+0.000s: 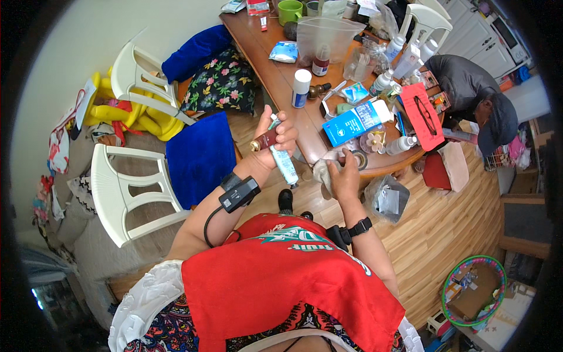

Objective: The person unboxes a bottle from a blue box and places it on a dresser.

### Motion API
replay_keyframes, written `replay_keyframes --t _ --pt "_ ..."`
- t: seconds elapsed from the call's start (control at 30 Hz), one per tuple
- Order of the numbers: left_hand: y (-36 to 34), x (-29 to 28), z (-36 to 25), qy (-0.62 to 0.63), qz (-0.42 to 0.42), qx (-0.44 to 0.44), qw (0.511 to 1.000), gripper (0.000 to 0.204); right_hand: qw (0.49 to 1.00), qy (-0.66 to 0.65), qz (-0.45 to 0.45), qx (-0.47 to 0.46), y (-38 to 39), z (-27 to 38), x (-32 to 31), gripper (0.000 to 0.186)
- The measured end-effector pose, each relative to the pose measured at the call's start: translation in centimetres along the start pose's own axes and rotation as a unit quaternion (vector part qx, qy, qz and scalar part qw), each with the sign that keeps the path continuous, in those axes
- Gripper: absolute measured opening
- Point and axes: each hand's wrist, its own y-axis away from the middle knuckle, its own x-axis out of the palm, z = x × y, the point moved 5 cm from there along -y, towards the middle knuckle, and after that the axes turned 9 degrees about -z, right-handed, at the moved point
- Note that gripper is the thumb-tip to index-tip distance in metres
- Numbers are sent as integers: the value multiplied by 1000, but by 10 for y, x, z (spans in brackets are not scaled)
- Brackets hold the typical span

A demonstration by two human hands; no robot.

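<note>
My left hand (275, 138) is closed around a small dark-red bottle (264, 139) and a long pale-blue tube (284, 164), held in the air beside the table's near-left edge. My right hand (346, 179) grips a crumpled whitish cloth (322, 173) at the table's front edge, with a round tape roll (361, 158) against its fingers. Just beyond it lie a blue box (352, 124) and a flower-shaped object (373, 141). A white-capped bottle (301, 88) stands on the wooden table (308, 132) further back, near a clear plastic bag (328, 38).
A person in dark jacket and cap (481, 100) bends at the table's right, near a red sheet with glasses (422, 117). White chairs (120, 193) with blue cushions (199, 158) stand at left. A bag-lined bin (387, 199) sits below the table; a green-rimmed hoop (475, 290) is lower right.
</note>
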Motion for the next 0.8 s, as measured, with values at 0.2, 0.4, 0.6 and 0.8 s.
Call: replay_keyframes --t 0.2,0.4,0.6,0.8 --pt "12 -16 -1 25 -79 43 996 41 991 -83 105 -10 14 12 -11 22" --pt "39 -55 -10 -32 -351 116 928 40 885 -339 269 175 30 26 -3 16" --pt "71 -63 -17 -52 -421 168 890 40 782 -515 223 272 -9 65 -11 23" --pt "79 -46 -14 -123 -513 226 819 41 871 -460 119 127 -76 110 -30 49"
